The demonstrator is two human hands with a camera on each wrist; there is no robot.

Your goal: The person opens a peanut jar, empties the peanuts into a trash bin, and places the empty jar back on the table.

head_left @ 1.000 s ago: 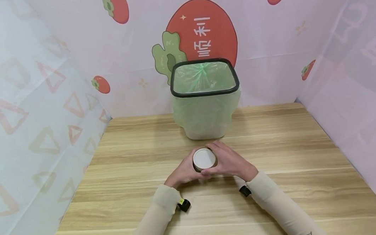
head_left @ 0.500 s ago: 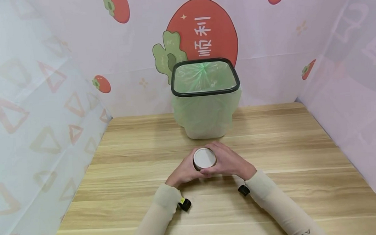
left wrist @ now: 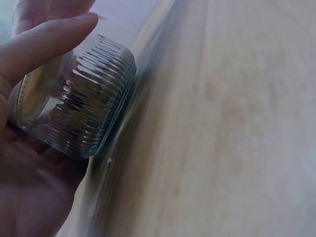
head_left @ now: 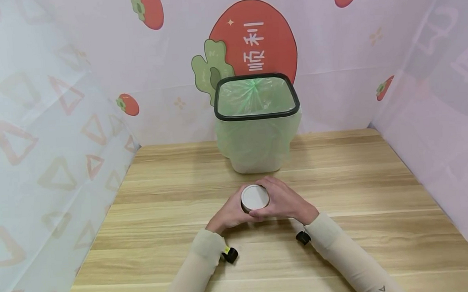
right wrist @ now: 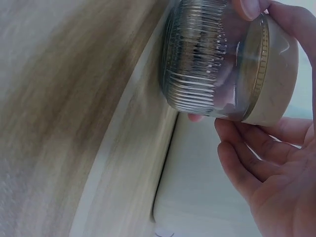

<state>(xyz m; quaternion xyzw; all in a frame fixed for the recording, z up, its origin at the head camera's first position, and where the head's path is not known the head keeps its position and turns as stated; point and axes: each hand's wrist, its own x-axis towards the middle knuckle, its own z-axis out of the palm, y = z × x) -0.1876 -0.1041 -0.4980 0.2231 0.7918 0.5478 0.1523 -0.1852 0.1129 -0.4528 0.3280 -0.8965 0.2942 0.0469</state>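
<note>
I seem to be in a small staged recording booth: a fruit-printed back sheet (head_left: 166, 70), a triangle-printed left sheet (head_left: 37, 103) and a pale-patterned right sheet (head_left: 436, 140) close in my wood-grain tabletop (head_left: 339, 180) on three sides, and small black wrist cameras (head_left: 231, 255) sit by the cuffs (head_left: 208, 245) of my sleeves (head_left: 355, 263).

The jar (right wrist: 210, 64) is clear and ribbed, its lid (head_left: 255, 198) white.

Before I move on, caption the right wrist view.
Fingers grip a clear ribbed glass jar with a round white lid.
</note>
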